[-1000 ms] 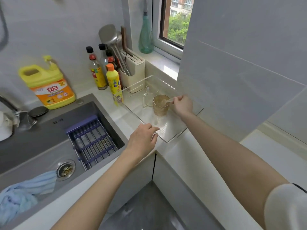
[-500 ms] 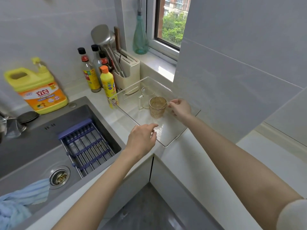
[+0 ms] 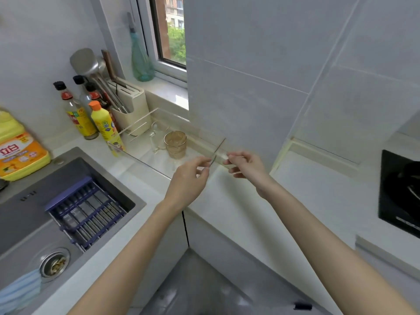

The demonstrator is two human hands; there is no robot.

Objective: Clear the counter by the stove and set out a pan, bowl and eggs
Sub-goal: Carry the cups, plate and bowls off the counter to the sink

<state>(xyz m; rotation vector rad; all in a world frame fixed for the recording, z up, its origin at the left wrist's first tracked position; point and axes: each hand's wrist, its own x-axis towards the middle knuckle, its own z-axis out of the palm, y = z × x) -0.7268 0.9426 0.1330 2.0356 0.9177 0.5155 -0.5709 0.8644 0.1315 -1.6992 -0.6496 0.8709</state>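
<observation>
Both hands meet at the near right corner of the clear tray, where the left hand and right hand each pinch its thin wall. It sits in the counter's back corner, tight against the tiled wall, with a tinted glass inside. Bottles crowd its left edge, and the stove lies well apart at the right.
</observation>
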